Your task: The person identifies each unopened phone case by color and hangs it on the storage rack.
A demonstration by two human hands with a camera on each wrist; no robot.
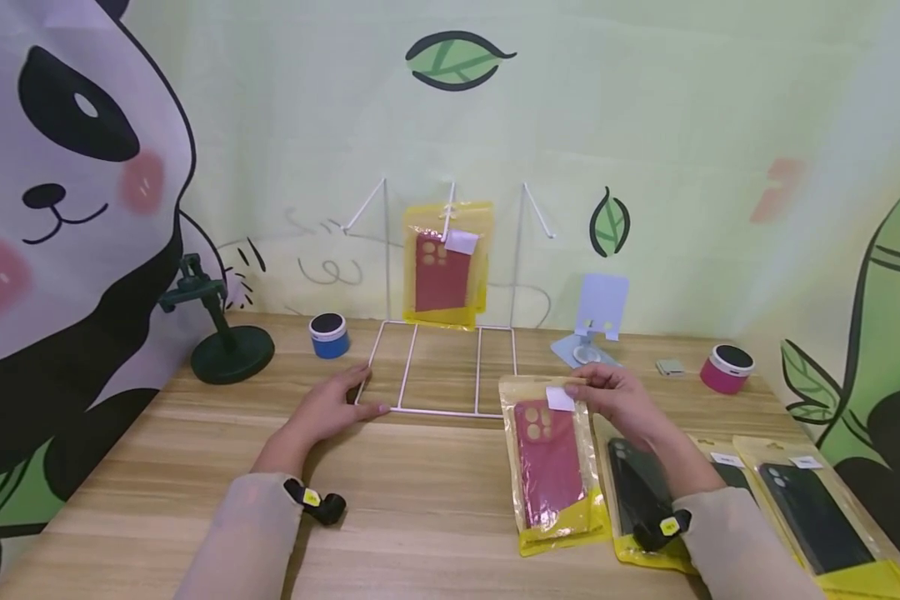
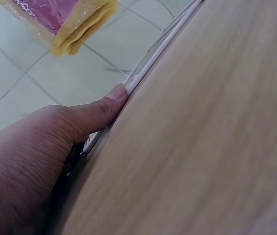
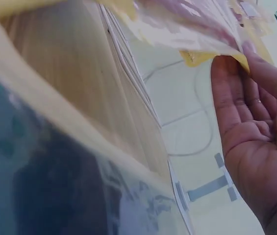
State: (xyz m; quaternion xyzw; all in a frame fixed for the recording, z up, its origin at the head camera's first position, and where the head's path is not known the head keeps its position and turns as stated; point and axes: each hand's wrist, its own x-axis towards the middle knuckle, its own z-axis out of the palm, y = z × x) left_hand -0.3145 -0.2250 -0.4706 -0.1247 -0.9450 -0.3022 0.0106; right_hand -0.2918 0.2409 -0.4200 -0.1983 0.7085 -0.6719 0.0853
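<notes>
My right hand (image 1: 621, 402) pinches the top corner of a bagged red phone case (image 1: 551, 467), between thumb and fingers. The bag is clear with yellow edges and a white label. In the right wrist view, the thumb lies on the bag's edge. My left hand (image 1: 330, 408) rests at the front left corner of a white wire rack (image 1: 450, 412), its thumb (image 2: 114, 95) laid straight along the front wire. Another bagged red phone case (image 1: 442, 279) hangs on the rack's middle hook; whether more bags hang behind it, I cannot tell.
Bagged dark phone cases (image 1: 813, 508) lie at the right, partly under my right arm. Behind stand a blue speaker (image 1: 329, 337), a pink speaker (image 1: 726, 369), a light blue phone stand (image 1: 602, 308) and a dark green stand (image 1: 228, 350). A small grey object (image 1: 671, 367) lies near the pink speaker.
</notes>
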